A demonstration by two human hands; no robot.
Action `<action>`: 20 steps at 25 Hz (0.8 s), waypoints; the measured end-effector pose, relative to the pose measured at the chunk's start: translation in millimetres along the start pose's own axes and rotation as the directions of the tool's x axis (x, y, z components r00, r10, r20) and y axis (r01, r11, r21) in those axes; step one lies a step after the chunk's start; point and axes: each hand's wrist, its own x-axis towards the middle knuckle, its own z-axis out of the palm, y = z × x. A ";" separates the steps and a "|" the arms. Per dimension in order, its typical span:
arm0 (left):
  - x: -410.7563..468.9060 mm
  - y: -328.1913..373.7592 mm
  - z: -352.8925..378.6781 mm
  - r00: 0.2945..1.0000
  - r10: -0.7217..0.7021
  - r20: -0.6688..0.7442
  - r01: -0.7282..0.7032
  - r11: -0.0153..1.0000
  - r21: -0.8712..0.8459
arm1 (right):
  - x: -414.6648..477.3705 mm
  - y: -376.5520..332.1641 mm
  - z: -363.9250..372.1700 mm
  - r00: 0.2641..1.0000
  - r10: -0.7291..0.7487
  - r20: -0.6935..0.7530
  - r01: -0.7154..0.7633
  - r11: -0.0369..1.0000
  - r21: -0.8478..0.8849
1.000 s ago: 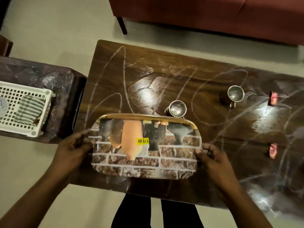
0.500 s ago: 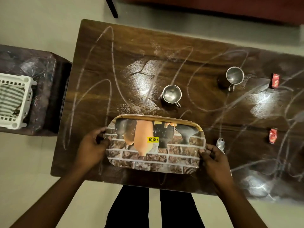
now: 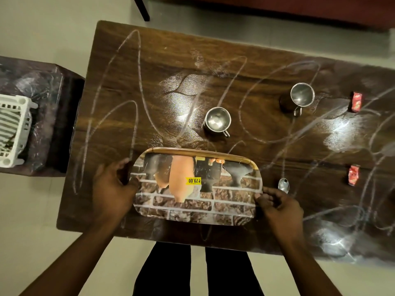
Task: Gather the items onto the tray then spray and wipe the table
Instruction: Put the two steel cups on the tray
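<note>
**A:** Where to find the tray (image 3: 203,151)?

**B:** Along the near edge of the counter (image 3: 149,86), a little left of its middle, long side parallel to that edge. Hard to tell whether set down or held just above the wood. Printed face up, with a yellow price sticker (image 3: 193,180) near the centre.

**A:** Gripped how?

**B:** At both short ends. Left hand (image 3: 111,186) on the left end, with fingers (image 3: 120,167) curled round the rim. Right hand (image 3: 280,207) on the right end, with fingers (image 3: 269,191) and thumb pinching the rim.

**A:** Crowding anywhere?

**B:** Just beyond the far rim, a steel mug (image 3: 217,120), apart from the tray, with its handle toward the near edge. Just beside the right hand, a spoon (image 3: 283,185), with only the bowl in sight. Farther right and toward the far edge, a second steel mug (image 3: 301,96), well apart. Toward the right edge, two red wrappers, one far (image 3: 356,101) and one nearer (image 3: 353,174), both well apart from the tray.

**A:** Open room?

**B:** Across the counter's left half, from the tray's far rim up to the far-left corner: bare wood with only white scribbled lines (image 3: 134,67) and pale smears. Also a narrow strip between the tray's near rim and the near edge.

**A:** Past the edges?

**B:** Beyond the left edge, a plastic-covered side stand (image 3: 47,99) with a white basket (image 3: 12,131) on top. Beyond the far edge, a dark red sofa (image 3: 277,9).
</note>
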 end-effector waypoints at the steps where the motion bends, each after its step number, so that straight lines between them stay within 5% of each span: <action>1: -0.5 10.8 0.8 1.000 0.008 -0.027 -0.008 1.000 -0.025 | 0.2 -7.1 -4.6 0.999 -0.028 -0.030 0.026 0.997 -0.068; 3: 3.4 42.3 7.6 0.998 0.045 -0.035 -0.049 0.993 -0.111 | 7.4 -29.2 -8.1 0.984 -0.154 -0.093 0.137 0.977 -0.164; 6: 15.3 102.6 31.7 0.994 0.082 0.069 -0.058 0.951 -0.302 | 38.9 -79.3 7.9 0.965 -0.261 -0.024 0.262 0.964 0.039; 10: 26.0 167.9 71.2 0.958 -0.035 0.284 0.212 0.754 -0.622 | 97.5 -138.6 43.4 0.953 -0.277 0.121 0.256 0.952 0.165; 14: 30.5 187.4 98.2 0.931 -0.095 0.352 0.320 0.676 -0.664 | 126.5 -155.4 62.0 0.928 -0.270 0.258 0.246 0.962 0.120; 20: 28.9 183.1 99.4 0.945 -0.126 0.303 0.308 0.654 -0.690 | 111.5 -157.9 75.6 0.953 -0.220 0.208 0.189 0.969 0.161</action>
